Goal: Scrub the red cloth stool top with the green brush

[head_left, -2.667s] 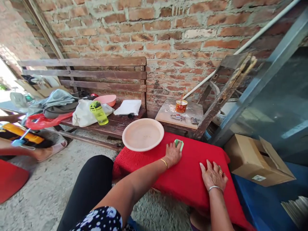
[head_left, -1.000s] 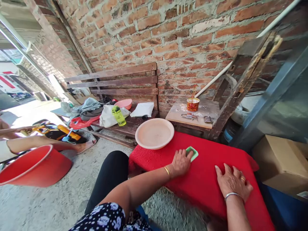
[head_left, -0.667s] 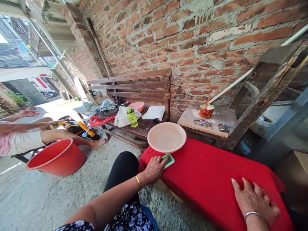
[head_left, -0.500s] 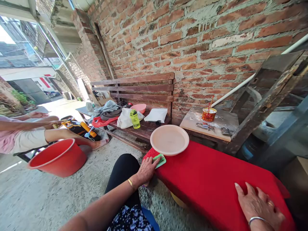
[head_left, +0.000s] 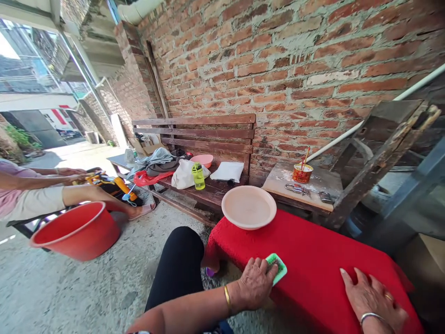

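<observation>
Small green scrubbing pad, lying flat on the red cloth near the front edge of the covered low table, partly under the fingertips of the left hand. The left hand curls over the pad's near end, fingers bent and pressed down on it, so that only its far corner shows; the hold is a press from above, not a lift. The pad looks light, thin and somewhat flexible, with a textured face that should drag on the nubbly fabric; it is best taken across its short sides, thumb against fingers, or held flat under the palm. The right hand lies spread, palm down, on the cloth well to the right of the pad, gripping nothing and apparently steadying the fabric, which is soft and could bunch or slide if pushed hard. A pale pink plastic basin stands on the far corner of the cloth, apart from both hands. Beyond it are a wooden bench bearing bags and a green bottle, and a small wooden stand with a red cup. At left, another person sits beside a red tub.
</observation>
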